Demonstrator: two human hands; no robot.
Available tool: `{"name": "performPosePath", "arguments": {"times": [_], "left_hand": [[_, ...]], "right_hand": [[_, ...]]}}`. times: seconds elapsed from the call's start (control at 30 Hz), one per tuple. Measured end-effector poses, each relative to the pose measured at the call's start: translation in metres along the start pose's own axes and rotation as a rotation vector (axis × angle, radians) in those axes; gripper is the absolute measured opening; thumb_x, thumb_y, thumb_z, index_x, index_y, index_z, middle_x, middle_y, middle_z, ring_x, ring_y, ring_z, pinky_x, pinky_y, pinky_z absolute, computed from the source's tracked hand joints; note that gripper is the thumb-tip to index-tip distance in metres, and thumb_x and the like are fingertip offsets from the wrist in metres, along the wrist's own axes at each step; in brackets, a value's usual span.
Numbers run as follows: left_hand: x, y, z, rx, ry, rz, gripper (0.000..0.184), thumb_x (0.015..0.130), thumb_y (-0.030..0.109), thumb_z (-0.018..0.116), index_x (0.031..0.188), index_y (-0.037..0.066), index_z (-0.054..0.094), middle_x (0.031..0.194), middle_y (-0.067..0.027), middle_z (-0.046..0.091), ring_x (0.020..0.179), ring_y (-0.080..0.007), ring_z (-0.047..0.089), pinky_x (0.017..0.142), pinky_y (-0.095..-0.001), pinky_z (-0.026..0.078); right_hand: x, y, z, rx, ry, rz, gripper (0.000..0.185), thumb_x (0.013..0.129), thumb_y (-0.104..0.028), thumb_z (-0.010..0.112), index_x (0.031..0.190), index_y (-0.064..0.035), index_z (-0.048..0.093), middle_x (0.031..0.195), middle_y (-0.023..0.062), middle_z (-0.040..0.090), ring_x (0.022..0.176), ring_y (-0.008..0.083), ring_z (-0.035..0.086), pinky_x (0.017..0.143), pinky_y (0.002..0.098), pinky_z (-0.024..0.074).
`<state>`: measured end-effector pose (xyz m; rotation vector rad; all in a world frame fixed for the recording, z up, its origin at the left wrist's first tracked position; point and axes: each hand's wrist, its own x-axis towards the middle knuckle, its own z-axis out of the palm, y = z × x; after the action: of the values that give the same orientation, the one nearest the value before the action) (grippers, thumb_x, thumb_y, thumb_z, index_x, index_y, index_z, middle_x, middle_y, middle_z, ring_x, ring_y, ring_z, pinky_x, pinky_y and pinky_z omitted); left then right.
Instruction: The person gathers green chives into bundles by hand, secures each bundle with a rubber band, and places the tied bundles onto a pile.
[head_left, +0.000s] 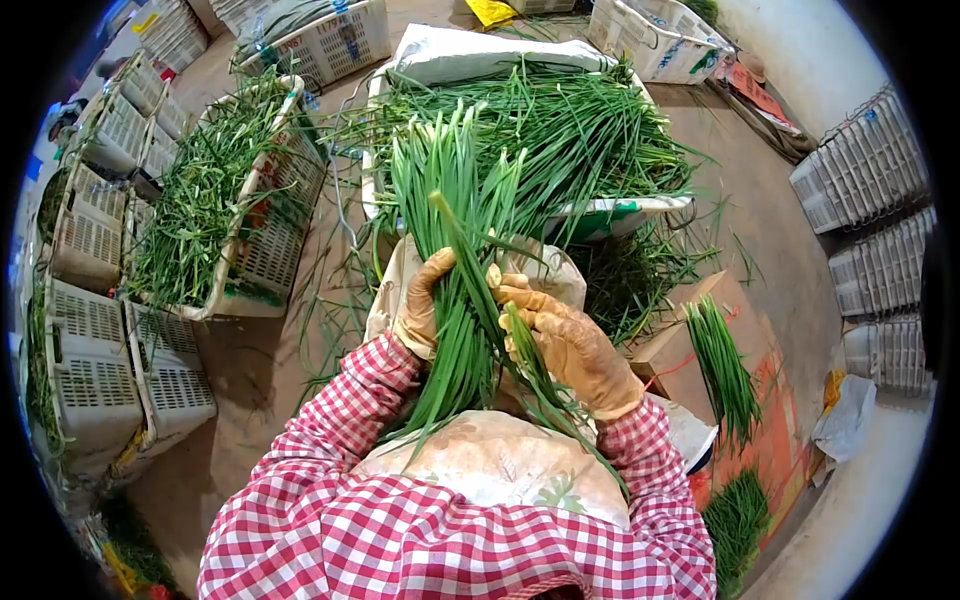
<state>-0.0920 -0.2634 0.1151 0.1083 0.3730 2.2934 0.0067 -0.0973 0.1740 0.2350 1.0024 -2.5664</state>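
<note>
My left hand (422,308), in a stained tan glove, is wrapped around a thick bunch of Chinese chives (462,320). The pale stem ends point away from me, and the green leaf tips hang towards my lap. My right hand (575,350), gloved too, is closed on a few chive leaves (530,362) at the bunch's right side. One thicker, yellowish-tipped stalk (446,215) lies crosswise over the bunch. Just beyond my hands stands a white crate (652,205) heaped with loose chives (570,130).
At left, another crate (283,220) holds messy green leaves, with stacked crates (95,355) beside it. On the right, a tied chive bundle (722,370) leans on a cardboard box (665,335). More chives (738,520) lie below it. Crate stacks (865,165) line the right wall.
</note>
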Motion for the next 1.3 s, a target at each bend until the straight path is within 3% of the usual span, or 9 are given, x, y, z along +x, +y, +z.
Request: {"name": "performPosePath", "arguments": {"times": [0.1, 0.23, 0.4, 0.5, 0.73, 0.83, 0.97, 1.17, 1.3], "left_hand": [[0.002, -0.007, -0.008, 0.053, 0.006, 0.052, 0.038, 0.089, 0.036, 0.052, 0.103, 0.001, 0.059, 0.091, -0.0166, 0.064, 0.104, -0.0389, 0.057, 0.091, -0.0525, 0.047], [-0.006, -0.011, -0.009, -0.168, -0.076, -0.182, 0.05, 0.086, 0.044, 0.056, 0.113, 0.002, 0.056, 0.096, -0.0142, 0.064, 0.101, -0.0349, 0.059, 0.086, -0.048, 0.051], [-0.002, 0.004, -0.028, -0.183, -0.118, -0.148, 0.062, 0.082, 0.047, 0.06, 0.132, 0.013, 0.047, 0.099, -0.0162, 0.061, 0.101, -0.0309, 0.058, 0.086, -0.0427, 0.052], [-0.004, 0.011, -0.009, -0.024, -0.018, -0.072, 0.061, 0.084, 0.038, 0.058, 0.133, 0.004, 0.043, 0.089, -0.0156, 0.062, 0.097, -0.0343, 0.06, 0.085, -0.0442, 0.05], [-0.005, 0.013, -0.018, 0.196, -0.038, 0.01, 0.036, 0.084, 0.019, 0.06, 0.113, -0.003, 0.055, 0.104, -0.0174, 0.063, 0.095, -0.0239, 0.062, 0.086, -0.0338, 0.052], [-0.016, 0.021, 0.014, 0.535, 0.193, 0.016, 0.061, 0.084, 0.041, 0.059, 0.129, 0.002, 0.045, 0.092, -0.0143, 0.064, 0.103, -0.0285, 0.061, 0.086, -0.0473, 0.051], [-0.016, 0.049, 0.009, 0.106, -0.229, -0.163, 0.061, 0.08, 0.027, 0.062, 0.131, 0.0, 0.044, 0.088, -0.0187, 0.066, 0.09, -0.0375, 0.063, 0.09, -0.0498, 0.047], [-0.04, 0.106, 0.029, 0.452, -0.134, -0.229, 0.05, 0.071, 0.019, 0.07, 0.112, -0.006, 0.053, 0.08, -0.0191, 0.064, 0.071, -0.0318, 0.066, 0.072, -0.0556, 0.054], [-0.073, 0.109, 0.02, 0.65, -0.01, -0.404, 0.06, 0.062, 0.02, 0.082, 0.113, -0.001, 0.059, 0.101, -0.0126, 0.065, 0.085, -0.0235, 0.065, 0.076, -0.0384, 0.053]], "right_hand": [[0.006, 0.022, 0.001, -0.069, 0.029, -0.145, 0.053, 0.086, -0.02, 0.065, 0.129, 0.0022, 0.043, 0.113, -0.0008, 0.052, 0.099, 0.0067, 0.05, 0.086, 0.0188, 0.0406], [-0.004, 0.045, 0.013, -0.983, 0.339, -0.495, 0.05, 0.079, -0.014, 0.074, 0.121, -0.0018, 0.051, 0.096, 0.0012, 0.057, 0.085, 0.0087, 0.056, 0.074, 0.0207, 0.0469], [-0.035, -0.001, -0.065, -1.312, 0.252, -0.454, 0.032, 0.088, -0.023, 0.064, 0.114, -0.0064, 0.061, 0.092, 0.0013, 0.065, 0.063, 0.0072, 0.055, 0.061, 0.0232, 0.0476], [-0.035, -0.046, -0.018, -1.105, 0.71, -0.499, 0.037, 0.087, -0.027, 0.064, 0.117, -0.0064, 0.06, 0.097, 0.0028, 0.068, 0.055, 0.0068, 0.054, 0.055, 0.0227, 0.0483], [0.033, -0.022, 0.065, -1.697, 0.323, -1.061, 0.042, 0.078, -0.025, 0.073, 0.115, -0.0081, 0.06, 0.082, 0.005, 0.067, 0.066, 0.0109, 0.063, 0.052, 0.0203, 0.0505], [0.018, -0.029, 0.05, -1.212, 0.151, -0.981, 0.03, 0.083, -0.022, 0.069, 0.108, -0.0081, 0.062, 0.08, 0.0044, 0.066, 0.064, 0.0112, 0.062, 0.054, 0.0225, 0.0516], [-0.048, -0.083, 0.011, -0.929, 0.592, -0.702, 0.032, 0.098, -0.029, 0.046, 0.09, -0.0046, 0.064, 0.081, 0.004, 0.065, 0.067, 0.0104, 0.059, 0.06, 0.0236, 0.0492], [-0.041, -0.093, -0.058, -1.241, 1.074, -1.214, 0.028, 0.099, -0.026, 0.042, 0.104, -0.0041, 0.058, 0.083, 0.0048, 0.061, 0.069, 0.0127, 0.058, 0.07, 0.0254, 0.0506], [-0.007, -0.037, -0.011, -0.937, 0.54, -0.709, 0.025, 0.091, -0.03, 0.06, 0.101, -0.0074, 0.057, 0.082, 0.0017, 0.061, 0.054, 0.006, 0.051, 0.051, 0.0181, 0.0444]]}}
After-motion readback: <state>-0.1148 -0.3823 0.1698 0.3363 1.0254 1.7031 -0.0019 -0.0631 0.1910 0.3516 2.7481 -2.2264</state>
